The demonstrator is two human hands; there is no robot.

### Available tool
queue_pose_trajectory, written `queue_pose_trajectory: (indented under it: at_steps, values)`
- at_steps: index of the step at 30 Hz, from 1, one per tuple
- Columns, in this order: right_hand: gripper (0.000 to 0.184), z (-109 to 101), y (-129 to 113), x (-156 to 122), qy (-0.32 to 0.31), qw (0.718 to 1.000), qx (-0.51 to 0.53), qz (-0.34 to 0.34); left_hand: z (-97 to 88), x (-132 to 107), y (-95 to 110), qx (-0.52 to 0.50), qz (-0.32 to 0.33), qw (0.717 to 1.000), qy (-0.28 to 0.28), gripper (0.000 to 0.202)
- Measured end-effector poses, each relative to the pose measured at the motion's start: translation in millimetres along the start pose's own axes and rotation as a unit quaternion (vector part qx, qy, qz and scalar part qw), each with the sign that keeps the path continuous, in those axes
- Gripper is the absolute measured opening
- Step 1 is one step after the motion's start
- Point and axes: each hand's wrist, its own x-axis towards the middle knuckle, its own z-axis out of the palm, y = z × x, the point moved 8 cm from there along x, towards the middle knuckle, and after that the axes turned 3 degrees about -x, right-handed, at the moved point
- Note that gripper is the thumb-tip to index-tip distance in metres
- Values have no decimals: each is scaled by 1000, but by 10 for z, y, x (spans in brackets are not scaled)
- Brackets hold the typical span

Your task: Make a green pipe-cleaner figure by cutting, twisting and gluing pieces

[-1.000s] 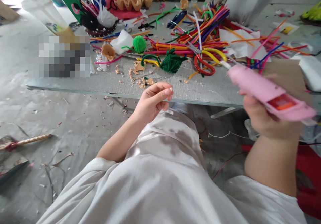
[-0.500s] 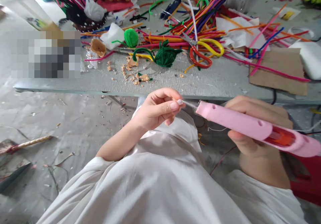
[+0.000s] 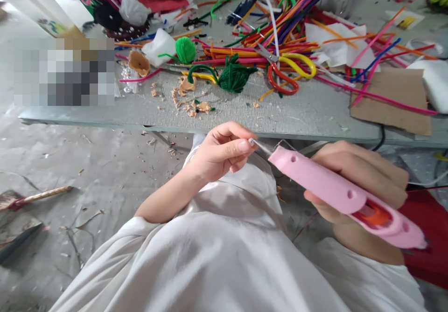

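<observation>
Between the thumb and forefinger of my left hand (image 3: 224, 151) is a tiny white piece (image 3: 251, 142), too small to name. My right hand (image 3: 360, 176) is wrapped round a pink glue gun (image 3: 322, 181) with an orange part showing in its side. The metal nozzle points left and its tip is at the white piece, seemingly touching it. Both hands are above my lap, just in front of the table edge. Part of my right hand is hidden behind the glue gun.
On the table (image 3: 140, 114) lie scissors (image 3: 283, 72), a dark green yarn bundle (image 3: 235, 76), a bright green yarn ball (image 3: 185, 50), many pipe cleaners (image 3: 259, 51) and a cardboard piece (image 3: 392, 100). A plastic cup (image 3: 38, 13) stands at left. Scraps litter the floor.
The glue gun has tilted more steeply, its rear end swinging down and left. Its nozzle has come closer to the left fingertips. My left hand has barely moved.
</observation>
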Motion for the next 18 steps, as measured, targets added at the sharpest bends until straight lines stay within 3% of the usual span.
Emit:
queue_pose_trajectory:
  at_steps: [12,15,18]
  values:
    - [15,12,-94,-29,16,998,-32,-53,0,-9,37,-26,46,998,-31,6]
    - [20,-1,-112,-19,11,998,-36,-40,17,-5,66,-12,51,998,-33,8]
    - [15,29,-48,-35,-23,996,-72,-38,-104,49,200,17,93,995,-7,17]
